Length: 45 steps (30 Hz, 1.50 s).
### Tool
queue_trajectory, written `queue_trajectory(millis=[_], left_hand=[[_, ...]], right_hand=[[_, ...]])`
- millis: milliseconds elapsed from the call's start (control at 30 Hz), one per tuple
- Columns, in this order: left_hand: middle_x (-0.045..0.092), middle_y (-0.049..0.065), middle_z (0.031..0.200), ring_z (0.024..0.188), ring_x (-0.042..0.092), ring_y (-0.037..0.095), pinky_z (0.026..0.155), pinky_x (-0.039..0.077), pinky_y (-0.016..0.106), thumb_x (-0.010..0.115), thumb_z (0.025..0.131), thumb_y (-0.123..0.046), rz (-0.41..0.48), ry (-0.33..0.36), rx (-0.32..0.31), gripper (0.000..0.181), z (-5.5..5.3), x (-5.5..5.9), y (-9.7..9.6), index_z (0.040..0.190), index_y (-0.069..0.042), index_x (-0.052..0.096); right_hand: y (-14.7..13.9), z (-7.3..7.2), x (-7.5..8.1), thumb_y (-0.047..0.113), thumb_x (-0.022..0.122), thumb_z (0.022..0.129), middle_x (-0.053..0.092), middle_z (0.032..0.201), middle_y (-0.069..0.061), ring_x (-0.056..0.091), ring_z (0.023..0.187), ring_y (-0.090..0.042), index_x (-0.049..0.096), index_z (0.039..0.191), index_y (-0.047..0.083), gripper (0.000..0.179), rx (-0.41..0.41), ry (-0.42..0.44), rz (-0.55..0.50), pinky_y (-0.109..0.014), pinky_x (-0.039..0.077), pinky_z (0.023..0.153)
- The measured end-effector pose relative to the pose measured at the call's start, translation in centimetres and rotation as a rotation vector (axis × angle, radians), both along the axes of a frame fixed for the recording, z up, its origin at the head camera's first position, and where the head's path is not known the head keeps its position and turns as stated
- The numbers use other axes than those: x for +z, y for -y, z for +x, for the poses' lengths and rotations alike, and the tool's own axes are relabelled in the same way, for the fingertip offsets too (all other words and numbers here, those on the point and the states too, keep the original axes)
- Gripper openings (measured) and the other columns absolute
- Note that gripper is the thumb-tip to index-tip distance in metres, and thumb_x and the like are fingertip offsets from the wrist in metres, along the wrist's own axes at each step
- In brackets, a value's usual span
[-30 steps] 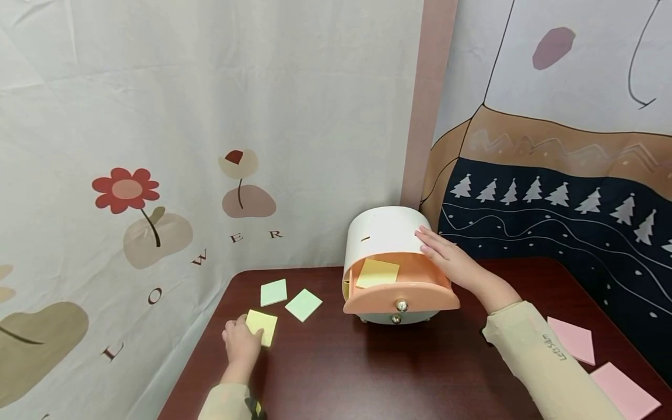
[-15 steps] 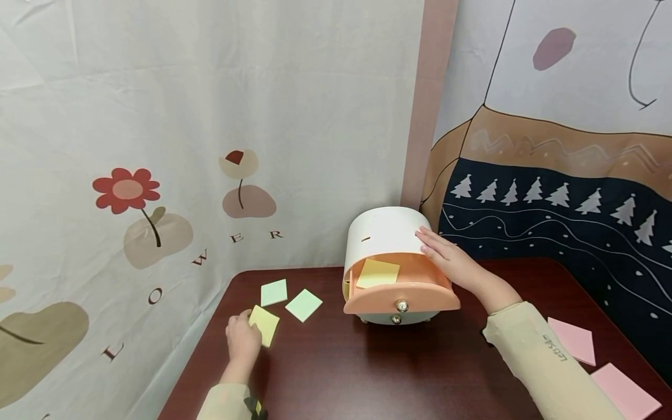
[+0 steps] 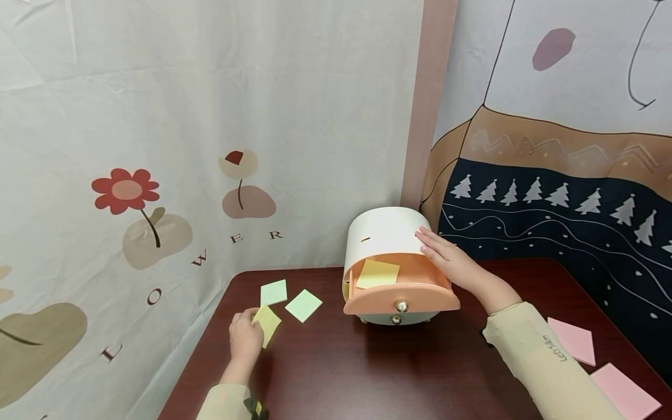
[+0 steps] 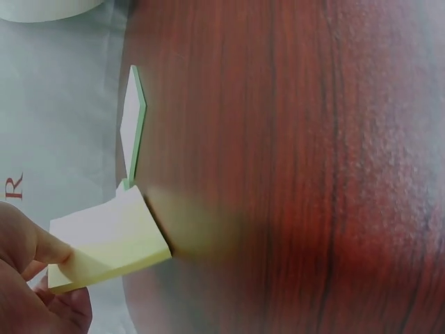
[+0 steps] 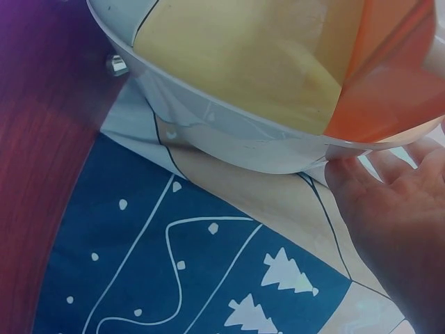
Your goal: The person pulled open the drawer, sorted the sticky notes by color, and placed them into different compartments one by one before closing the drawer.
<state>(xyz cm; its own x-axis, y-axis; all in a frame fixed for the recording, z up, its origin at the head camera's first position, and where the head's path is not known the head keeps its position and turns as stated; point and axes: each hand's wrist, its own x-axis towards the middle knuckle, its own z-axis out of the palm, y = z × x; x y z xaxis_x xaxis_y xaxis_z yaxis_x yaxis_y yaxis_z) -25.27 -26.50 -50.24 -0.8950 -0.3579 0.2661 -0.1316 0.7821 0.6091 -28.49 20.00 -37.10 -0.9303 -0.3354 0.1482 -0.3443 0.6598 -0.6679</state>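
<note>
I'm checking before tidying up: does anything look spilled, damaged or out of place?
Nothing looks spilled or damaged. The two green pads on the table stand out mildly: they lie at different angles, so look scattered rather than lined up. The orange drawer also stands open.

A yellow notepad (image 3: pixel 269 324) tilts left of a rounded white cabinet (image 3: pixel 387 230), its upper orange drawer (image 3: pixel 375 298) pulled out.

You are at a homelike, fabric-hung corner, judging by the flower-print curtain (image 3: pixel 315 116), the tree-print cloth (image 3: pixel 525 219) and the little drawer box (image 3: pixel 394 240) on your wood-grain bench (image 3: pixel 404 373), though the kind of building cannot be told.
</note>
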Motion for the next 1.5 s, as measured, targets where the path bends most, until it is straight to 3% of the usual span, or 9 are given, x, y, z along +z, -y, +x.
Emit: queue_trajectory(millis=[700, 1500], left_hand=[[0.058, 0.021, 0.108, 0.099, 0.05, 0.038, 0.079, 0.042, 0.051, 0.057, 0.086, 0.001, -0.015, -0.123, -0.015, 0.027, 0.0, 0.5, -0.7, 0.112, -0.002, 0.065], [0.057, 0.01, 0.102, 0.097, 0.049, 0.03, 0.077, 0.043, 0.045, 0.064, 0.083, 0.003, -0.001, -0.355, -0.043, 0.025, 0.1, 1.7, -2.9, 0.104, -0.01, 0.068]], right_hand=[[0.0, 0.0, 0.1, 0.046, 0.032, 0.101, 0.013, 0.159, -0.006, 0.012, 0.145, -0.037, 0.027, 0.15, 0.016, 0.058, 0.002, 0.006, -0.01, -0.065, 0.014, 0.11], [0.0, -0.1, 0.0, 0.047, 0.032, 0.101, 0.013, 0.159, -0.006, 0.011, 0.145, -0.037, 0.027, 0.15, 0.017, 0.058, -0.002, 0.014, -0.008, -0.065, 0.014, 0.109]])
